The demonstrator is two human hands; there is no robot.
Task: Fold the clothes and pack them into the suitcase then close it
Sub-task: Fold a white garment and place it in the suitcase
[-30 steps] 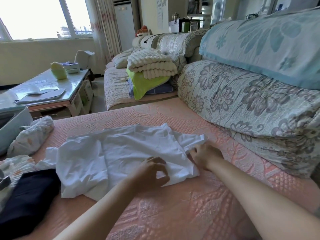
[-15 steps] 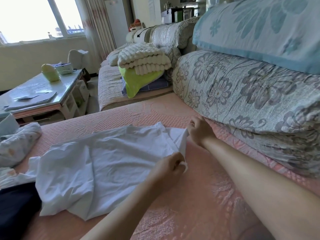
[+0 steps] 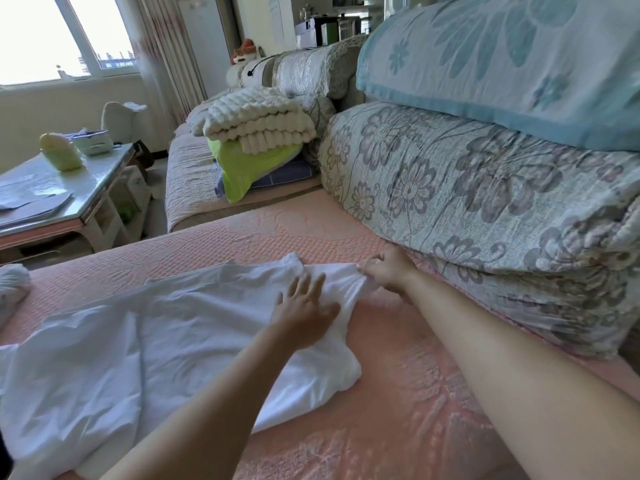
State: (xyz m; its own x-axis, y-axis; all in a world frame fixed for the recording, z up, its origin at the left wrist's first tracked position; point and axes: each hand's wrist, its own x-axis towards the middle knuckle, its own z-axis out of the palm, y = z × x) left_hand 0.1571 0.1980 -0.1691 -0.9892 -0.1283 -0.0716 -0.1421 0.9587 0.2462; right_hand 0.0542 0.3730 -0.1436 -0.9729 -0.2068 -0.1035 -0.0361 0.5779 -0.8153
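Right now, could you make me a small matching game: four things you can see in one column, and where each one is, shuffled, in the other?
Things:
1. left hand
2. right hand
3. cream blanket
4. blue flowered cushion

Places:
a. on top of the grey-flowered cushion
b. flat on the white shirt
c. folded on the lime-green cloth
d. pinching the white shirt's far edge

Pairs: 1-b, 2-d, 3-c, 4-a.

A home living room: sofa (image 3: pixel 242 188), folded blankets (image 3: pixel 258 124), coffee table (image 3: pixel 69 202), curtained window (image 3: pixel 69 36).
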